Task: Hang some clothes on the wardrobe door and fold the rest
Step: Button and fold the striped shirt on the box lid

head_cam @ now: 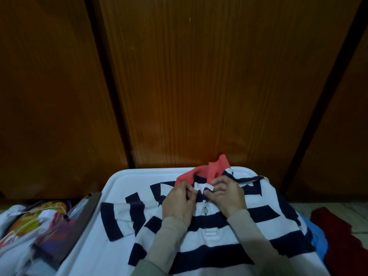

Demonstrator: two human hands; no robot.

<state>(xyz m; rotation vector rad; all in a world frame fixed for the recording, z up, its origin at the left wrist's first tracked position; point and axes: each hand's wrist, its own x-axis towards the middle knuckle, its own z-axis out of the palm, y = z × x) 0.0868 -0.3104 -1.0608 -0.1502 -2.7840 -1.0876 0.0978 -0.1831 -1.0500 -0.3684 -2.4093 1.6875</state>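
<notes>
Both hands are working at the neck of the shirt. The left hand point(179, 200) is pinching the white button placket point(201, 187) from its side, fingers curled in on the fabric, and the right hand point(227, 194) is pinching the same strip from the other side, thumb and fingertips closed on it just below the collar. Beige sleeves point(249, 232) are covering both forearms down to the wrists.

The polo shirt point(219, 242) is lying front side up on the white table point(127, 180), its long axis running away from the person, with the collar pointing toward the wooden wardrobe doors point(179, 76) and the hem coming back toward the person. It is showing broad navy and white stripes across the body, a coral-red collar point(211, 168) standing partly up at the far end, and a button visible on the placket between the wrists. One short sleeve point(117, 218) is spreading out to the left, striped the same way.

At the table's right edge a blue garment point(318, 236) is peeking out from under the shirt, and a dark red cloth point(342, 236) is lying beside it. To the left, a heap of colourful printed items point(39, 222) is sitting beside the table.
</notes>
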